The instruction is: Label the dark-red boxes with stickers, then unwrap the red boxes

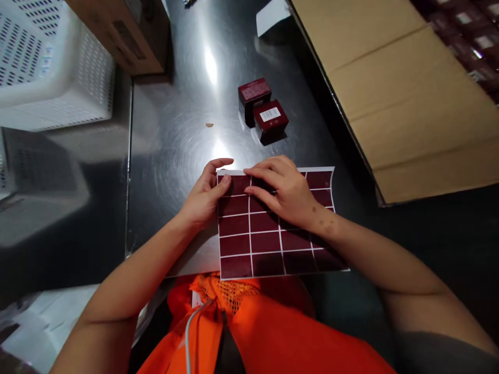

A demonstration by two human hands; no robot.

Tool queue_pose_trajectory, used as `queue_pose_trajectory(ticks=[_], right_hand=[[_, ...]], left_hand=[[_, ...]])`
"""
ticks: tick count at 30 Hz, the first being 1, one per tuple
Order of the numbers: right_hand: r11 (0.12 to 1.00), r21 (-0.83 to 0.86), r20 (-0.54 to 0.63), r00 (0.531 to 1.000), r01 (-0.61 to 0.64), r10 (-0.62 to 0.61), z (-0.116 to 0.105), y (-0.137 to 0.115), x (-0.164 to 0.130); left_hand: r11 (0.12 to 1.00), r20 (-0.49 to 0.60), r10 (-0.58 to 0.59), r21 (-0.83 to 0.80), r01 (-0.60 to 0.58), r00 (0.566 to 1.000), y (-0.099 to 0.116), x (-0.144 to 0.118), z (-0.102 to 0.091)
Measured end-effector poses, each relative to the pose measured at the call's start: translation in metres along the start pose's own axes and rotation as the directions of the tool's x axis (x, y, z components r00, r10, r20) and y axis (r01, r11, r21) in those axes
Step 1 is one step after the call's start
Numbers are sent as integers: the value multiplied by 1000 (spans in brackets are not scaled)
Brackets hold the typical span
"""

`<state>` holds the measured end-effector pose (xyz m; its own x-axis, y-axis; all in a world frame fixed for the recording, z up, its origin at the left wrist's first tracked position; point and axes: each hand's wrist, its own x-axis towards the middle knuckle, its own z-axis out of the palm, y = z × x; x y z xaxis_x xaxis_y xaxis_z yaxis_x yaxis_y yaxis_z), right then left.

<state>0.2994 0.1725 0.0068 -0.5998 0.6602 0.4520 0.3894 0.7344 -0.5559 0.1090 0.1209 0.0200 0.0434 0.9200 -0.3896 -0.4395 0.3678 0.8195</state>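
Note:
A sheet of dark red stickers (pixel 266 242), divided by white lines into a grid of rectangles, lies over the near edge of the metal table. My left hand (pixel 206 195) grips its upper left corner, thumb on top and index finger stretched out past the edge. Over the upper middle of the same sheet, my right hand (pixel 286 189) has its thumb and fingers bent together at the top row; whether a sticker is lifted there I cannot make out. Beyond the hands stand two small dark red boxes, one (pixel 255 92) behind the other (pixel 272 118), which bears a white label.
The metal table (pixel 175 119) carries a small brownish scrap (pixel 209 124). White perforated basket (pixel 58 98) and a brown carton (pixel 136 47) stand at the far left. A large open cardboard box (pixel 397 93) with several dark red packs (pixel 463 36) inside takes up the right.

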Motion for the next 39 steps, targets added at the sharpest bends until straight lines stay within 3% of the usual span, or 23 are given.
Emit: queue_pose_trajectory(ticks=[20,30,39], right_hand=[[957,131,-33,964,-259,266,14,1,1],[973,156,-188,962,-171,199,22,0,-3],[956,139,-119,954,-258,275,16,7,-1]], left_hand=[[993,-40,91,79,-87,995,-11,11,-6],[989,-57,143,43,-141,988,-15,13,-7],[995,-107,100,37,-96,989,-16,14,-8]])
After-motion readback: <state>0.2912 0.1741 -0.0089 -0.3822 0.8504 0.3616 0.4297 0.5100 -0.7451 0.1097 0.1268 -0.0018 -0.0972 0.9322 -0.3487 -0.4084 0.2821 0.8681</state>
